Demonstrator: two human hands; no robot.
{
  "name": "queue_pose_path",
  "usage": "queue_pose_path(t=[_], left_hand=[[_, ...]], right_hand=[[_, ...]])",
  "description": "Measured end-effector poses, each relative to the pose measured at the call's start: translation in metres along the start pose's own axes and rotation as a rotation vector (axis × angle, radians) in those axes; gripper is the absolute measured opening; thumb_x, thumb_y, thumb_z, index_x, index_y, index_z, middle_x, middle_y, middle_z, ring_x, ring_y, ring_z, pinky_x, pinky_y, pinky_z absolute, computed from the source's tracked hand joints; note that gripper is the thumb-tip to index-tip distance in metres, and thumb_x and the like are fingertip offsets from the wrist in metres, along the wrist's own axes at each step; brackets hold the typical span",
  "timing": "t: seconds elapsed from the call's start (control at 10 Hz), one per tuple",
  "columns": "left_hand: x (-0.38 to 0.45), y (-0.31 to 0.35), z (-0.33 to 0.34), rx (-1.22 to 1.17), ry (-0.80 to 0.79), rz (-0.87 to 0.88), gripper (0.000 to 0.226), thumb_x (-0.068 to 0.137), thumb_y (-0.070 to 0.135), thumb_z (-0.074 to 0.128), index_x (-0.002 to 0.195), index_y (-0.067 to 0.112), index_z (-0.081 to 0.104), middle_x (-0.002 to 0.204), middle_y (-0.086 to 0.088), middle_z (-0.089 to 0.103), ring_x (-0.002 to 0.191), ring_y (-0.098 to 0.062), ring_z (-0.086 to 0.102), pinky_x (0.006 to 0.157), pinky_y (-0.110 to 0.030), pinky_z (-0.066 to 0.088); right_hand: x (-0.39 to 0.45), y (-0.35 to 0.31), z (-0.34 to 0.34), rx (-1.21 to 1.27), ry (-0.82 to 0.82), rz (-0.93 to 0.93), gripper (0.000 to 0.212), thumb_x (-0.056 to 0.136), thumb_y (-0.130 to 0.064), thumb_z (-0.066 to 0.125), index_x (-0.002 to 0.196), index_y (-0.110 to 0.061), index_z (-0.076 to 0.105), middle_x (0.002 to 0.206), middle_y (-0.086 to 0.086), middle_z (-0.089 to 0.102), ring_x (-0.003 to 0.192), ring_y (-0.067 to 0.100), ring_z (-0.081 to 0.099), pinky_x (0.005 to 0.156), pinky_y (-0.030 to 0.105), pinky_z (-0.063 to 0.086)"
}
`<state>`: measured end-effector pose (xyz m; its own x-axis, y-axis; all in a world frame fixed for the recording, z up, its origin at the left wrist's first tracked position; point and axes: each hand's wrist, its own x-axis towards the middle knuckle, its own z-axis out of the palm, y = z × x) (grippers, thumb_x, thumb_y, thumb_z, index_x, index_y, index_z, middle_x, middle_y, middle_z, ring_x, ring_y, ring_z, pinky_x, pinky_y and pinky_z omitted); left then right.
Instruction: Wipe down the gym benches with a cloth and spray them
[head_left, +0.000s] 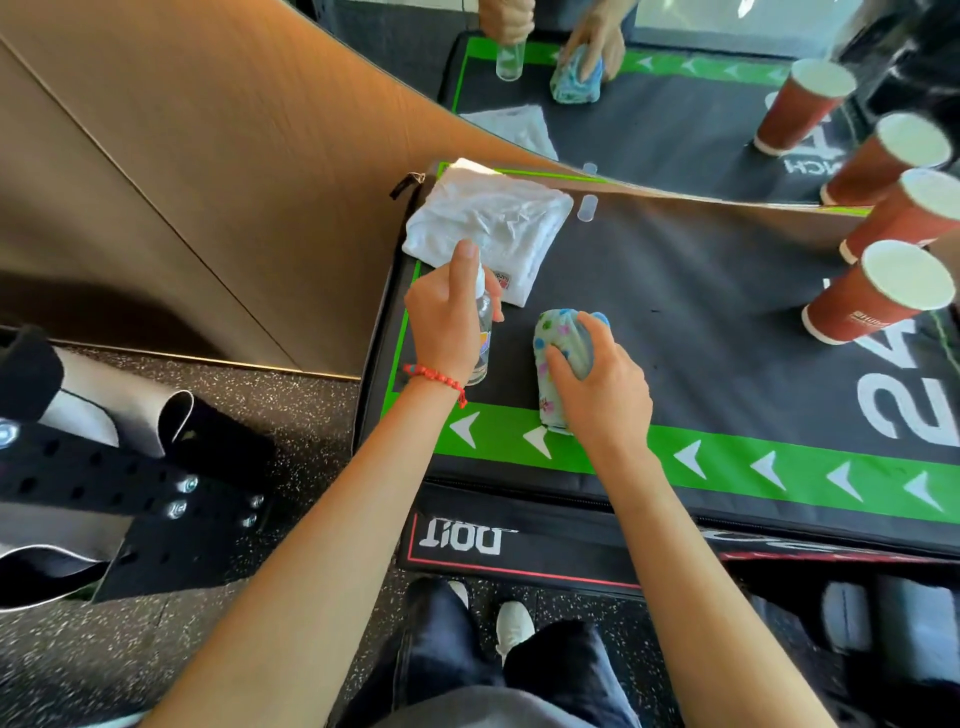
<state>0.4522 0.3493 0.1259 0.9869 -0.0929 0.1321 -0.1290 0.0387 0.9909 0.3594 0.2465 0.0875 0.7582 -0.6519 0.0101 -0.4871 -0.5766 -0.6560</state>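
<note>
While the left hand (441, 322) grips the small spray bottle (483, 332), the right hand (597, 384) clutches the soft, bunched cloth (558, 338) on the surface (701, 291). The bottle looks light and maybe slick, best held mid-body.

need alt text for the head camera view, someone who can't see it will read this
Seen from above, a person's left hand holds a small clear spray bottle while the right hand presses a patterned cloth onto a black gym mat with a green arrow border. A folded white towel lies at the mat's far left corner, and red paper cups stand at the right.
</note>
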Motion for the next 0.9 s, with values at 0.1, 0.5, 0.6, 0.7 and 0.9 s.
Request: queue_pose_path(t=[0.1,0.5,0.6,0.7,0.9], left_hand=[[-0.006,0.002,-0.002,-0.005,-0.016,0.007,0.058,0.088,0.044,0.033,0.042,0.014,0.053,0.044,-0.011,0.053,0.049,-0.017,0.054,0.068,-0.043,0.047],[-0.020,0.002,-0.019,0.112,-0.100,0.015,0.067,0.076,0.062,0.030,0.069,0.002,0.059,0.071,-0.022,0.063,0.067,-0.033,0.056,0.069,-0.045,0.046],[-0.025,-0.002,-0.027,0.144,-0.141,0.037,0.051,0.081,0.058,0.033,0.078,0.013,0.058,0.073,-0.002,0.061,0.068,-0.004,0.056,0.064,-0.021,0.044],[-0.033,-0.006,-0.035,0.137,-0.168,0.056,0.030,0.094,0.035,0.040,0.103,0.014,0.059,0.096,0.007,0.060,0.083,0.015,0.053,0.072,-0.004,0.037],[-0.060,-0.015,-0.060,0.268,-0.140,0.077,0.029,0.096,0.020,0.048,0.122,0.010,0.055,0.120,0.002,0.057,0.108,-0.010,0.054,0.092,-0.019,0.041]], right_hand=[[-0.001,-0.002,0.000,-0.060,-0.002,0.009,0.044,0.085,-0.042,0.054,0.126,-0.034,0.043,0.098,0.006,0.056,0.088,0.029,0.054,0.064,0.030,0.032],[-0.032,0.002,-0.013,-0.105,0.134,-0.162,0.048,0.083,-0.030,0.063,0.128,-0.018,0.050,0.111,0.012,0.053,0.101,0.031,0.048,0.084,0.039,0.034],[-0.043,0.003,-0.014,-0.104,0.163,-0.184,0.046,0.084,-0.027,0.063,0.127,-0.017,0.051,0.120,0.010,0.053,0.110,0.030,0.047,0.087,0.040,0.033],[-0.056,0.002,-0.013,-0.108,0.203,-0.196,0.045,0.083,-0.025,0.064,0.125,-0.013,0.052,0.133,0.015,0.047,0.121,0.033,0.043,0.092,0.043,0.034],[-0.077,0.009,-0.016,-0.098,0.230,-0.248,0.043,0.084,-0.022,0.065,0.124,-0.012,0.053,0.134,0.017,0.046,0.120,0.036,0.044,0.090,0.044,0.037]])
